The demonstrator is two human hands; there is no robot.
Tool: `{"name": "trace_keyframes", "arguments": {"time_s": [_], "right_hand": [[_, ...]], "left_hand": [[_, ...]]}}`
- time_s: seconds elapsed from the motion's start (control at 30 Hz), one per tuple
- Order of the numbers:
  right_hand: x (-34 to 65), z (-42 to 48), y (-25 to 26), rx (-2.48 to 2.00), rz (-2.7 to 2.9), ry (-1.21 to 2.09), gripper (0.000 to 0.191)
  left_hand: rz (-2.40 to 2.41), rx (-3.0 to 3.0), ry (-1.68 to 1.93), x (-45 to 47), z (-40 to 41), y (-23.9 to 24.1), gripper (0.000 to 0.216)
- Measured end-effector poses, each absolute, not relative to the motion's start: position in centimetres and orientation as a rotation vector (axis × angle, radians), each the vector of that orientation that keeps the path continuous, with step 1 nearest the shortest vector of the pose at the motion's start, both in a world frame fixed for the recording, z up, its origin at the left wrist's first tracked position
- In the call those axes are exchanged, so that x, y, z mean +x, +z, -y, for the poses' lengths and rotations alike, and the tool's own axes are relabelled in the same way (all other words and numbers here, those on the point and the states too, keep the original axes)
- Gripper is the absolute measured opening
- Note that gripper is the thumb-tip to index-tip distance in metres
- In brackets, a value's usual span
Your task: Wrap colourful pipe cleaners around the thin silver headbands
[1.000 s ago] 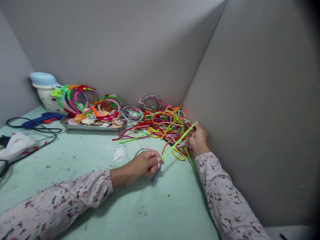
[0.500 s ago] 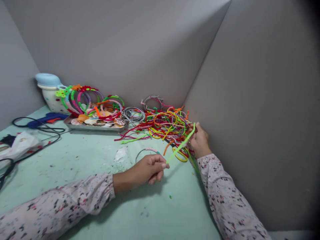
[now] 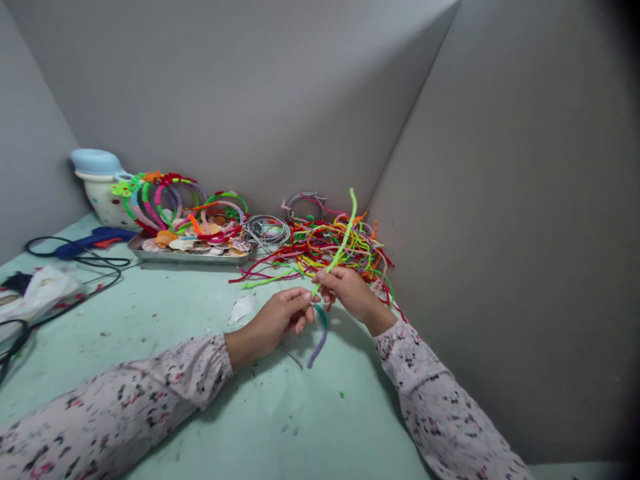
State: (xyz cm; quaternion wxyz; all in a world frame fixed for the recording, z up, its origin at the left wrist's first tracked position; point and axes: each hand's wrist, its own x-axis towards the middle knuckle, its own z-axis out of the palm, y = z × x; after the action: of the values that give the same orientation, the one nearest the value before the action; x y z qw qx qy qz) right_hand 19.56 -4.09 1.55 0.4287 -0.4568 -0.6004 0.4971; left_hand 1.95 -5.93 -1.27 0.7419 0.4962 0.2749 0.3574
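A lime-green pipe cleaner stands up at a slant between my two hands. My left hand pinches its lower end, and the thumb and fingers of my right hand are closed on it just above. Below the hands, a wire hoop partly wrapped in teal and purple lies on or close to the table; my fingers cover part of it. Behind my right hand spreads a tangled pile of colourful pipe cleaners.
A metal tray holds shells and several wrapped hoops. Coiled grey wire sits beside it. At the left are a lidded cup, a black cable and a white plastic bag. Grey walls bound the table.
My right hand has moved left and down from the pile to meet my left hand. The green pipe cleaner now points more upright. The yellow scissor handle is no longer visible.
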Motion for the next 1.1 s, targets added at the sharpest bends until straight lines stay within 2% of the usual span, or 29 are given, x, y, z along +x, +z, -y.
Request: {"name": "trace_keyframes", "arguments": {"time_s": [0.23,0.47,0.67,0.87,1.03,1.1], "right_hand": [[20.7,3.9,2.2,-1.119,1.527,1.069,0.030],[21.1,3.5,1.7,-1.127,1.457,1.126,0.030],[20.6,4.4,2.2,-1.153,1.700,1.255,0.025],[20.4,4.0,1.8,-1.175,1.677,1.193,0.025],[20.2,3.4,0.6,-1.197,1.576,1.081,0.028],[19.8,3.3,-0.4,-1.224,1.588,1.020,0.026]], "left_hand": [[-0.604,1.088,0.759,1.9,5.9,-1.5,0.021],[-0.629,1.155,0.785,1.9,5.8,-1.4,0.021],[-0.698,1.168,0.816,2.0,5.5,-1.7,0.024],[-0.683,1.235,0.848,2.1,5.6,-1.1,0.027],[-0.899,1.472,0.986,0.8,3.2,-1.4,0.034],[-1.094,1.666,1.067,0.0,1.6,-2.0,0.026]]}}
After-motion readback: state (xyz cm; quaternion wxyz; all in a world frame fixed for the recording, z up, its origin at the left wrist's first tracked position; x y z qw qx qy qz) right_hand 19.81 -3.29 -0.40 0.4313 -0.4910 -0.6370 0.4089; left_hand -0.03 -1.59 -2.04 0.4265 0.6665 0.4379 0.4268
